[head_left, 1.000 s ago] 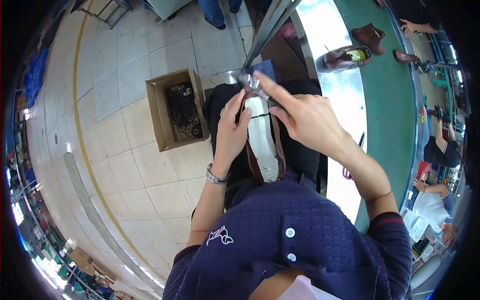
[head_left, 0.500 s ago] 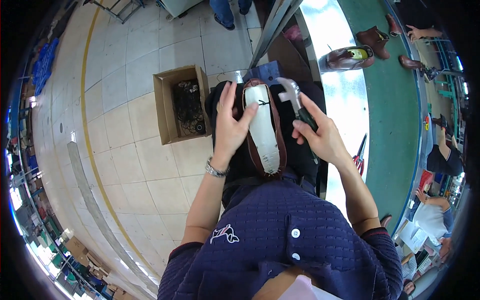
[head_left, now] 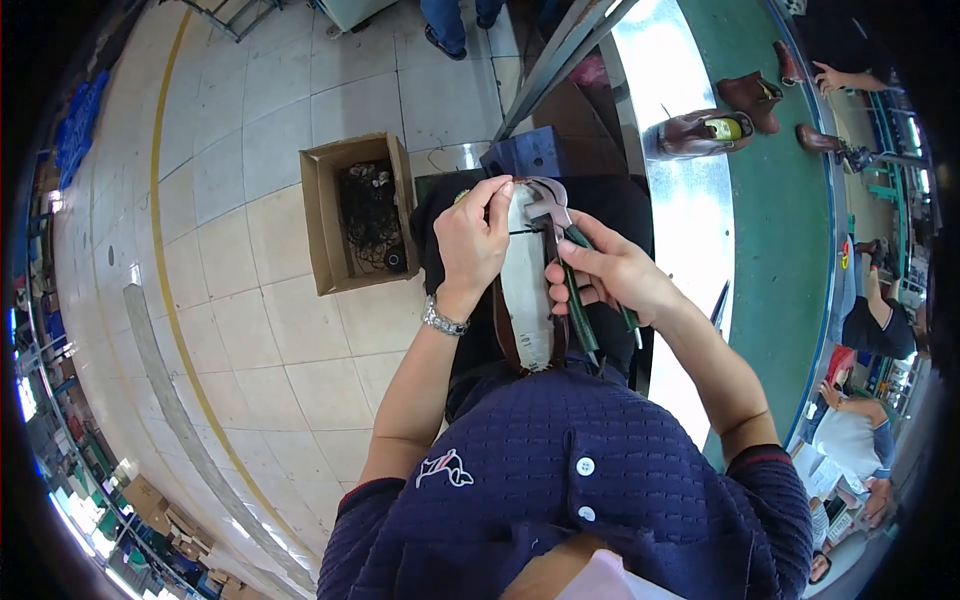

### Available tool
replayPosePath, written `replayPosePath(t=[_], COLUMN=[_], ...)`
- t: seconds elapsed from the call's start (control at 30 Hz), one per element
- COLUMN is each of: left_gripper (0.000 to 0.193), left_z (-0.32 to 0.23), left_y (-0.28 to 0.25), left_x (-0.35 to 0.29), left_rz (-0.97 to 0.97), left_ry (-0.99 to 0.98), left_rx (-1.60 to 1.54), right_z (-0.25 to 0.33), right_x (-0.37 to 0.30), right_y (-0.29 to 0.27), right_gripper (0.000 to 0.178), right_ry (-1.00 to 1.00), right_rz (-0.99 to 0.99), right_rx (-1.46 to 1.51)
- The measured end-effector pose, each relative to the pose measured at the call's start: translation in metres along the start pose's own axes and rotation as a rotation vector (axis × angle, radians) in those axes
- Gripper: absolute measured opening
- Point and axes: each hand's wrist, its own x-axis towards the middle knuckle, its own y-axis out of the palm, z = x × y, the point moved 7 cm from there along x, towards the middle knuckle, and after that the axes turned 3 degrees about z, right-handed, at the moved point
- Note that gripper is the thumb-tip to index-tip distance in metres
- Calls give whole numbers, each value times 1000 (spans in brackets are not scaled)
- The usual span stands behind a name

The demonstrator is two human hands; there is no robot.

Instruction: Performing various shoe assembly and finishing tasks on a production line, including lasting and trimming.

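Note:
A brown leather shoe lies sole-side up across my lap, its white underside facing me and its toe pointing away. My left hand is closed in a pinch at the toe's left edge, thumb and fingers on the shoe. In my right hand are lasting pincers with a curved metal head and dark green handles, which are spread apart. The head of the pincers rests at the toe, beside my left fingertips. Whether its jaws bite the leather cannot be made out. A short black tie crosses the white underside.
An open cardboard box with dark tangled scraps stands on the floor at left. A blue block is beyond my knees. At right, a metal-edged bench carries another brown shoe and boots. Other people work farther right.
My left hand has moved from lying open over the shoe to a pinch at its toe. The pincers have come left and down onto the toe, and their handles have spread.

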Motion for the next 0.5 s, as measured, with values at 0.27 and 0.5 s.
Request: replayPosePath(t=[0.27, 0.5], left_gripper=[16, 13], left_z=[0, -5], left_y=[-5, -2], left_x=[-4, -11], left_rz=[125, 19], left_ry=[27, 143], left_rx=[-127, -28], right_z=[8, 18], right_x=[-6, -4], right_y=[2, 16], right_gripper=[56, 51], right_ry=[66, 19], right_rz=[-34, -156], right_rx=[-124, -639])
